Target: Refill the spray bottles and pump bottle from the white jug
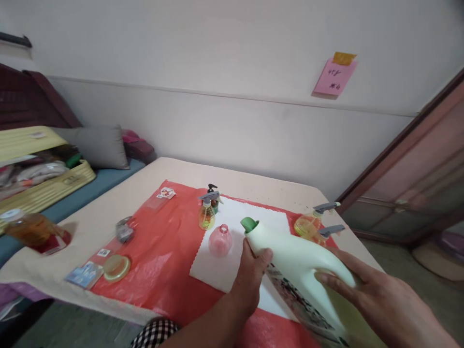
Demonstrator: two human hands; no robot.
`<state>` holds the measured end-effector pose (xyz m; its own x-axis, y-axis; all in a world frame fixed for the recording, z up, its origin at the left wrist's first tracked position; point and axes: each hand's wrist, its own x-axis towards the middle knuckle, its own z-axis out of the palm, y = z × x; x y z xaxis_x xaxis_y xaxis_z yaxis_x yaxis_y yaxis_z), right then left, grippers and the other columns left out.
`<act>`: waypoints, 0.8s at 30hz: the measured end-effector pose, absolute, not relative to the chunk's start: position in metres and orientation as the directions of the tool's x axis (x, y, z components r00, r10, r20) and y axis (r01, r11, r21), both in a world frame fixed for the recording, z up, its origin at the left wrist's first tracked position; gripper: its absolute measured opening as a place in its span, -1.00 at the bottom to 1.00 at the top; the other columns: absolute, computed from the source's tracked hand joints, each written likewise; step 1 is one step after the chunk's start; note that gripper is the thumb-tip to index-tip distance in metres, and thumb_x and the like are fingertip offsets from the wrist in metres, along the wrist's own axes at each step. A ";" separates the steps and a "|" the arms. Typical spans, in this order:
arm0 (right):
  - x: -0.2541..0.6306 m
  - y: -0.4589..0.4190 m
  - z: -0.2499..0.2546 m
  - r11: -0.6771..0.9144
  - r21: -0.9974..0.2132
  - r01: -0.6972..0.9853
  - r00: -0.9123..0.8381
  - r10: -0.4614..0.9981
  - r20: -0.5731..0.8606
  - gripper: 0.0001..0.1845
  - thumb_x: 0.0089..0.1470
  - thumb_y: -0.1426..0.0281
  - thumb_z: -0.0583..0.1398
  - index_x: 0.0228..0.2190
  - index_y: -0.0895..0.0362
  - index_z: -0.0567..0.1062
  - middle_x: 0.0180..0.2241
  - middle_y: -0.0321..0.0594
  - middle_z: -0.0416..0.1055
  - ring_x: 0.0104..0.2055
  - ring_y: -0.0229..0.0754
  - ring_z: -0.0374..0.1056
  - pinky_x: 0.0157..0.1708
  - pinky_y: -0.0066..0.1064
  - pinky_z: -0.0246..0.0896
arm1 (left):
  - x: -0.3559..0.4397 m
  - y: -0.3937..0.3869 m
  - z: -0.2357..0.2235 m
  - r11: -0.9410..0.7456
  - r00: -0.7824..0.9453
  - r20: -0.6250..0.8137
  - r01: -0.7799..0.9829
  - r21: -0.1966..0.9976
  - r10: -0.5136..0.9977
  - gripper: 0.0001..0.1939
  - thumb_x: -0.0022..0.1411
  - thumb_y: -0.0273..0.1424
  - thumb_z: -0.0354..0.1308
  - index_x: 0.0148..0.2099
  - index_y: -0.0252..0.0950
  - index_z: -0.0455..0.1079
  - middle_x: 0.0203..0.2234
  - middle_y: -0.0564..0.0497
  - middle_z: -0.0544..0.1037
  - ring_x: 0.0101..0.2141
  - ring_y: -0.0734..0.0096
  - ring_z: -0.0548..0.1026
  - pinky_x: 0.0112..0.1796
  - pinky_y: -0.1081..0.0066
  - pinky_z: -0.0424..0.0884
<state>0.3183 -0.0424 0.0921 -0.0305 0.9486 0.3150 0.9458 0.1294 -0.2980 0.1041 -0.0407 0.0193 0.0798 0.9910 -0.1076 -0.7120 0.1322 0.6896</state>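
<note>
A large pale green detergent jug (290,246) is tilted over the table, its green spout (249,224) pointing left. My right hand (366,285) is wrapped round its handle. Just under the spout, my left hand (255,270) grips the jug's neck. To the left of the spout stands a small pink bottle (220,240) without a cap, upright on a white sheet (268,215). I see no liquid leaving the spout. Behind the pink bottle is a yellow spray bottle (206,215) with a grey trigger, beside a dark pump bottle (213,193).
Yellow spray bottles (308,223) stand at the right, partly behind the jug. Red plastic (155,251) covers much of the table. On the left are a round jar (116,267), a blue packet (85,274), a grey wrapped item (124,229) and a tilted-looking amber bottle (34,232).
</note>
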 end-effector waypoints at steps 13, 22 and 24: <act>0.302 -0.031 0.076 0.178 -0.047 0.983 -0.161 0.957 0.241 -0.45 0.10 -0.18 0.09 0.01 -0.25 0.53 -0.31 -0.21 0.54 -0.47 0.13 0.47 -0.65 -0.27 0.25 | 0.101 -0.027 0.011 0.462 0.169 -0.513 -0.718 0.521 0.841 -0.39 0.11 0.05 0.21 0.13 -0.07 0.26 0.10 -0.03 0.46 0.05 0.13 0.42 -0.02 0.09 0.35; 0.274 -0.042 0.093 0.359 0.085 0.929 -0.360 0.830 0.426 -0.63 0.10 -0.01 0.13 -0.08 -0.25 0.50 -0.32 -0.32 0.53 -0.59 -0.03 0.41 -0.76 -0.42 0.04 | 0.092 -0.021 0.013 0.491 0.161 -0.603 -0.754 0.435 0.781 -0.38 0.03 0.04 0.27 0.07 -0.14 0.35 -0.02 -0.08 0.45 -0.12 0.16 0.45 -0.04 0.04 0.40; 0.271 -0.044 0.093 0.367 0.127 0.922 -0.384 0.812 0.441 -0.60 0.07 -0.06 0.16 -0.09 -0.23 0.50 -0.30 -0.30 0.53 -0.60 -0.03 0.39 -0.77 -0.41 0.01 | 0.090 -0.020 0.014 0.481 0.141 -0.601 -0.751 0.453 0.787 -0.39 0.02 0.02 0.27 0.05 -0.16 0.36 -0.06 -0.10 0.45 -0.14 0.16 0.45 -0.04 0.03 0.40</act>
